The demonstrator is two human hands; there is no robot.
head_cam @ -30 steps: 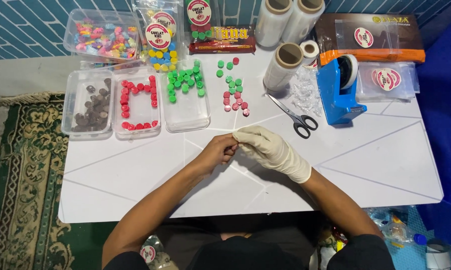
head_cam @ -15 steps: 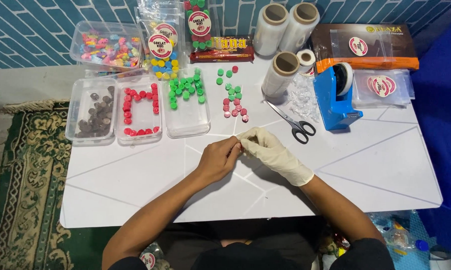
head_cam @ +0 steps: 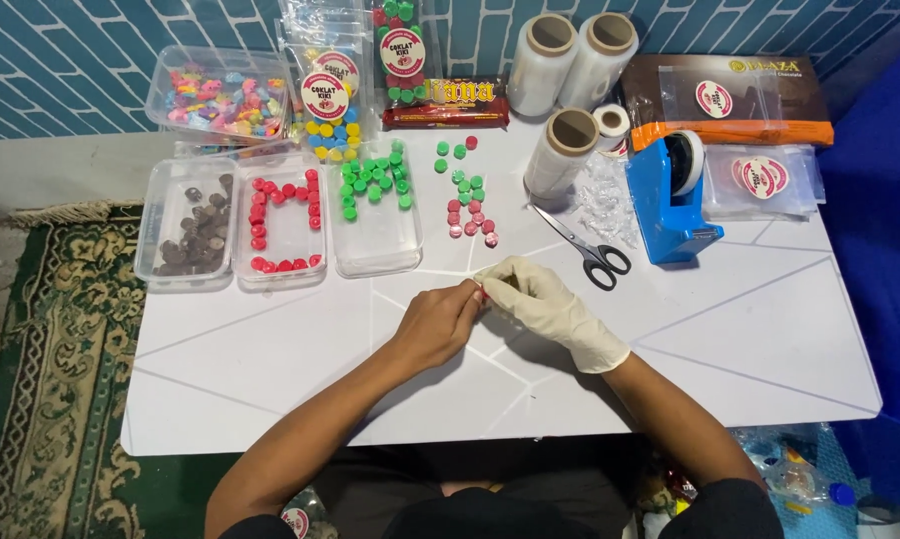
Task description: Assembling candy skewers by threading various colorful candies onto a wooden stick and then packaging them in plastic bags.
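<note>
The two hands sit lower on the counter (head_cam: 270, 379) than a second ago — nearer the body, farther from the loose green and pink pieces (head_cam: 467, 200). The left hand (head_cam: 438, 324) now folds tighter against the gloved right hand (head_cam: 540, 304), fingertips meeting over a small red-tipped bit (head_cam: 479, 290) — the pinch closer than before

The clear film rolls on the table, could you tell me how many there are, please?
3: two clear film rolls lie side by side at the table's far edge, and a third stands nearer, left of the blue tape dispenser.
</note>
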